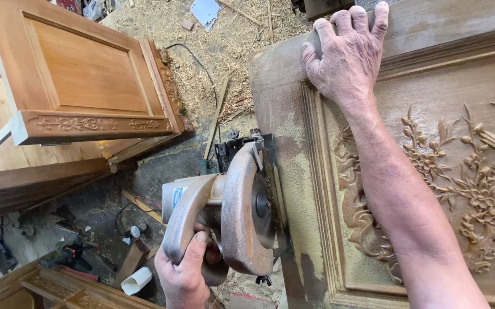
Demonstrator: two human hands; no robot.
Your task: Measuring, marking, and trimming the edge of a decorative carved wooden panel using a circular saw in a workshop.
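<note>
My left hand [187, 272] is wrapped tight around the handle of a dusty circular saw [233, 209], fingers curled shut on the grip, thumb over the top. The saw's blade guard sits just ahead of that grip, and its base plate rides against the left edge of the carved wooden door panel [430, 171], which lies flat to the right of the saw. My right hand [347, 51] is spread open, palm down, pressing on the panel's far corner, well ahead of the saw and off to the side of its line.

To my judgement, I'm trimming along the panel's edge. Doing it well means keeping the base plate flat on the wood, the left wrist steady so the blade holds a straight line parallel to the moulded frame, and feeding slowly. The pressing hand should stay clear of the blade's path. A black power cord [202, 66] trails over the sawdust-covered floor [224, 34] beyond the saw; I'd mind it doesn't snag. A panelled wooden cabinet [81, 74] stands off to the left of the grip, well apart.
</note>
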